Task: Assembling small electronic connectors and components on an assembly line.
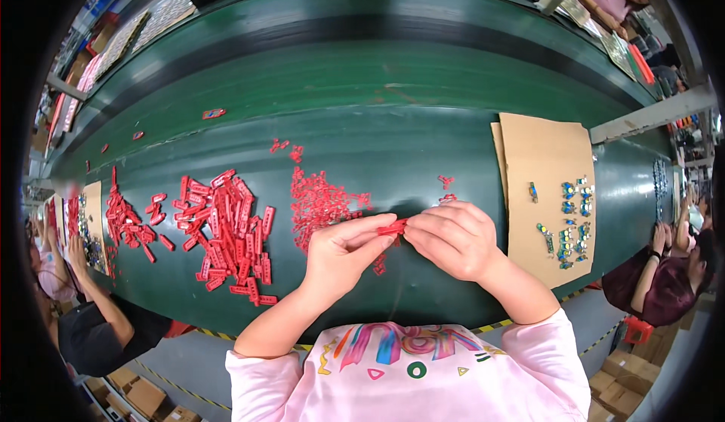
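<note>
While two hands meet above the green counter [423,142], things lie in groups on both sides of the grip. Far to its left is a small heap of red strips [128,222]. Nearer is a big heap of red blocks [230,233], perhaps put there so the left hand can reach them. Just left of the grip and a bit past it, tiny red bits [321,203] are spread out, maybe so they are easy to pick up. The left hand [343,252] pinches a red piece [394,228] between thumb and fingers, likely to keep it steady. That piece sits between both hands. The right hand [457,241] has its fingertips at the other end. To the right of the grip, blue and shiny parts [569,195] lie on a brown card sheet [517,225], perhaps to keep them away from the red things.

Fingers cover much of the red piece, so its shape is hard to see. The right thumb is hidden, so I cannot tell if that hand pinches too.
</note>
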### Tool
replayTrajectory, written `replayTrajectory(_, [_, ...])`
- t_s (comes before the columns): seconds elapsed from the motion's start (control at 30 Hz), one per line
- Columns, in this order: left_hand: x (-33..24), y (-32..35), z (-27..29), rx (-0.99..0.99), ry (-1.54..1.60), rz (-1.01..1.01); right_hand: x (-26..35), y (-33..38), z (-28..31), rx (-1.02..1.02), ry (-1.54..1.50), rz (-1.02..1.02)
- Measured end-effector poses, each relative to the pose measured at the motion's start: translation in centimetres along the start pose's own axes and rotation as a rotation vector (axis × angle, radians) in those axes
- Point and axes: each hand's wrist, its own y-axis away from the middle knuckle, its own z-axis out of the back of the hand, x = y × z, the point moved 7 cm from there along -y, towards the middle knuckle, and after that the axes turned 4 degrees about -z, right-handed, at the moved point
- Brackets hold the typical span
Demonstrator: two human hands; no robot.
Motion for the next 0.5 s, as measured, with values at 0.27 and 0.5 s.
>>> replayTrajectory(0.27, [-1.1, -0.1, -1.2, 0.015, -0.228, -0.23, -1.7, 1.1, 0.6, 0.049, -0.107, -0.149])
replayTrajectory(0.5, [0.4, -0.9, 0.2, -0.034, -0.238, -0.242, -10.9, 6.4, 6.4, 0.044, 0.412, -0.673])
